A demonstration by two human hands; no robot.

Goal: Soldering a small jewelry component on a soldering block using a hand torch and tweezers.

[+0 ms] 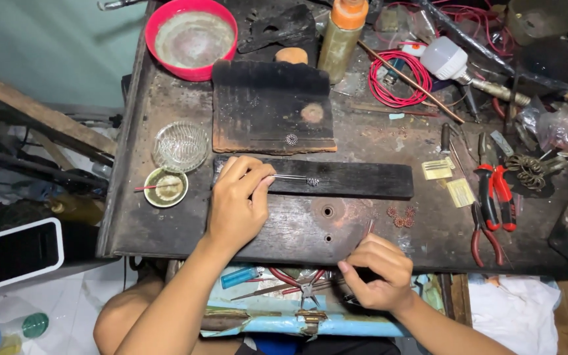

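While left fingers (261, 179) pinch tweezers (290, 177), right fingers (353, 263) close near red pliers (496, 194).

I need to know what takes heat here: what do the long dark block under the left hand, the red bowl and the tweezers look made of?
The long dark block looks like wood, charred black and matte, with grain faintly visible. The red bowl seems plastic: a smooth, evenly coloured rim around a greyish crusted inside. The tweezers in the left hand look like bare metal, thin and shiny silver, holding a small filigree piece.
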